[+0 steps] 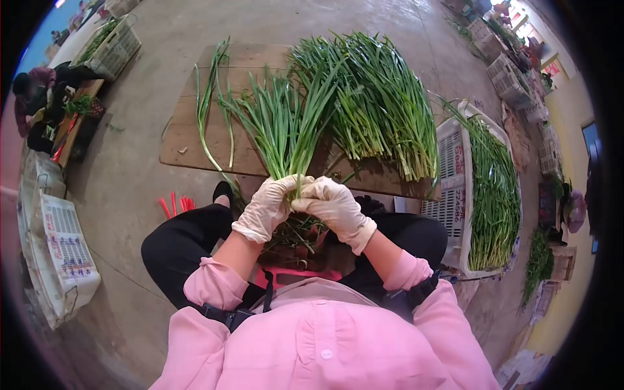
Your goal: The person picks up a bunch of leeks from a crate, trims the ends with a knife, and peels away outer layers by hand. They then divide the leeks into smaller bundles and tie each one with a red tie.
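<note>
A bunch of garlic chives point(283, 130) is gripped by its lower end, its leaves fanning away from me over the front edge of a wooden board point(179, 140). My left hand point(268, 207), in a pale glove, closes round the stems from the left. From the right, my gloved right hand point(335, 209) pinches the same stems, and the fingers of both hands meet there. A large pile of garlic chives point(390, 104) covers the board's right side. A few loose stalks point(207, 97) lie at its left. The cut ends of the held bunch are mostly hidden behind my fingers.
At the right stands a white crate point(453, 188) full of greens. Red strips point(175, 205) lie on the floor near my left foot. Stalk scraps point(296, 237) sit between my knees. More crates point(68, 247) are at the left, where another person point(36, 97) sits.
</note>
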The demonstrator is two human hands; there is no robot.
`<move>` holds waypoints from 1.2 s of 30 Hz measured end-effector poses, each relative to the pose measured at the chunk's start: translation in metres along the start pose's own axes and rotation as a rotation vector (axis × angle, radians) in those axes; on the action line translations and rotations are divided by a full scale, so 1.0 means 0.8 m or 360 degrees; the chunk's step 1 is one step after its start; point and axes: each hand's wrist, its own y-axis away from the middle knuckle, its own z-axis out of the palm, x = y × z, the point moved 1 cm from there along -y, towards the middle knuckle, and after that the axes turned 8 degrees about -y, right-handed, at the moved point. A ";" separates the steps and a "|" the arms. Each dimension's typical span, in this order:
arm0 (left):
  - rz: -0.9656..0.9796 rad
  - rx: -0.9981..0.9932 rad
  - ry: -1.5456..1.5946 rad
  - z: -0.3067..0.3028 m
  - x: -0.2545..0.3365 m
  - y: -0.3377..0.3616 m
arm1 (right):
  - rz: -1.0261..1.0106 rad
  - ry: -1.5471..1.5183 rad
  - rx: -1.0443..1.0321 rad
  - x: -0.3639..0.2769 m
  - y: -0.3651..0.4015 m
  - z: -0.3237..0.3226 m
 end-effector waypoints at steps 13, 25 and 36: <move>-0.0099 -0.0304 0.0030 -0.033 0.032 0.004 | 0.0087 0.1284 -0.0256 0.067 -0.003 -0.089; -0.0207 -0.0084 -0.1164 0.033 0.034 0.056 | 0.0437 -0.1136 0.0079 -0.004 -0.108 -0.071; 0.0285 -0.0346 -0.1038 0.040 0.074 0.041 | -0.0321 -0.0534 0.0374 -0.095 -0.113 -0.025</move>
